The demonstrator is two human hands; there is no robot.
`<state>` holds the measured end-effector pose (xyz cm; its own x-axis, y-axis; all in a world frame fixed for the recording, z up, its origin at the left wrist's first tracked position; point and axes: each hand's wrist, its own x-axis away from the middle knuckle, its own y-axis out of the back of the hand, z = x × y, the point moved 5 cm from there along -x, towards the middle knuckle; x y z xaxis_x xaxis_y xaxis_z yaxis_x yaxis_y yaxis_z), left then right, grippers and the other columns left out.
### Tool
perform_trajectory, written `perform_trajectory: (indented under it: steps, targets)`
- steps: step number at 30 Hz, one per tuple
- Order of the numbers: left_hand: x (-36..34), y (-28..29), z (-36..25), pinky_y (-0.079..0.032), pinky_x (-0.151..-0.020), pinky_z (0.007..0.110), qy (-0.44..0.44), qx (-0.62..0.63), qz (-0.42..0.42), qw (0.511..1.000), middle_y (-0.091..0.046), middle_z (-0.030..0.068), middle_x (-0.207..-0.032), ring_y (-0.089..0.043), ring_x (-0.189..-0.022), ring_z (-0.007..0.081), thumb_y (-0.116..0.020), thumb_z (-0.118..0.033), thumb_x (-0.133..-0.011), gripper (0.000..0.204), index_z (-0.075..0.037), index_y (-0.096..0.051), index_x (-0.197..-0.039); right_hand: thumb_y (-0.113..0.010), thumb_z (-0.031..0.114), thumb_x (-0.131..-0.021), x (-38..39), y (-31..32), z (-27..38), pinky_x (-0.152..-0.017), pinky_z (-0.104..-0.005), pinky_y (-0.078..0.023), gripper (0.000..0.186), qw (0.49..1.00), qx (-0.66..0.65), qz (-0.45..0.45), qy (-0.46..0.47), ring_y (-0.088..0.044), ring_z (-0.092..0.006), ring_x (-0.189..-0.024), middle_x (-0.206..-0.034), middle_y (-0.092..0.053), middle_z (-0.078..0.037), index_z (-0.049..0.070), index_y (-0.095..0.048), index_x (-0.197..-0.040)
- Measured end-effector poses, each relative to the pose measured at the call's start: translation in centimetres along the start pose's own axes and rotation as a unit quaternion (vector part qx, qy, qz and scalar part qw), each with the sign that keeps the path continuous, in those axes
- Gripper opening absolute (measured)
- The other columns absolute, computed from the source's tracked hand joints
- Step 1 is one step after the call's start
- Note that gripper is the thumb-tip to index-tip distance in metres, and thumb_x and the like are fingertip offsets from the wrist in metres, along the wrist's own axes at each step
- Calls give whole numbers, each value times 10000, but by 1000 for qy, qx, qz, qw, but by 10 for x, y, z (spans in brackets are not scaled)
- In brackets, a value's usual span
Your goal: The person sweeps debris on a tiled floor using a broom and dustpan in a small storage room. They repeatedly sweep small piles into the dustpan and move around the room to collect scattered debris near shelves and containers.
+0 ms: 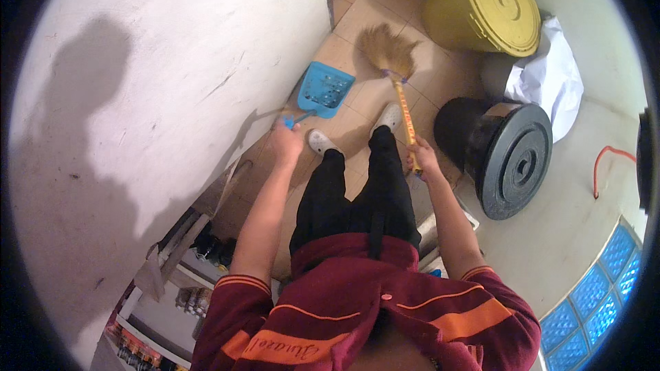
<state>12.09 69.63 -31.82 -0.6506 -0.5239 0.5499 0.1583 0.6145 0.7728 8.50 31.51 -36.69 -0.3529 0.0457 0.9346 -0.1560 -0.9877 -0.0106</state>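
The tiled floor (357,20) looks mostly clean; I see no pile. The straw broom (390,55), gripped closed by the right hand (423,158), touches the floor near the blue dustpan (322,89), whose handle the left hand (287,139) holds closed. The dustpan looks almost empty, so collecting seems unfinished.

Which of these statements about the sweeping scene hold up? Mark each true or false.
1. The left hand holds the handle of a blue perforated plastic dustpan. True.
2. The right hand grips a metal mop. False: it grips the yellow-handled straw broom.
3. The round yellow plastic bin has no lid. False: a yellow lid covers it.
4. A round black plastic bin with a lid stands to the person's right. True.
5. The broom's bristles rest inside the dustpan. False: they lie on the tan tiled floor beside it.
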Motion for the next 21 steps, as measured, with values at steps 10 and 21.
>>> perform_trajectory:
  steps: [10,21]
  targets:
    - [-18,-1,-21,-451,-736,487,32,-49,-62,996,-629,211,-887,-586,-859,413,-647,-268,-777,338,-50,-567,-1022,-559,0,-805,49,36,67,-349,-281,-396,610,990,119,31,64,-461,-142,-402,-650,-501,-53,75,-327,-1364]
    - [-23,-7,-10,-463,-755,425,52,-65,-98,992,-627,214,-884,-596,-850,393,-680,-244,-756,358,-1,-583,-1000,-469,99,-860,-224,10,326,-371,-296,-405,239,992,-49,111,33,-441,-149,-398,-580,-468,-51,36,-435,-1089]
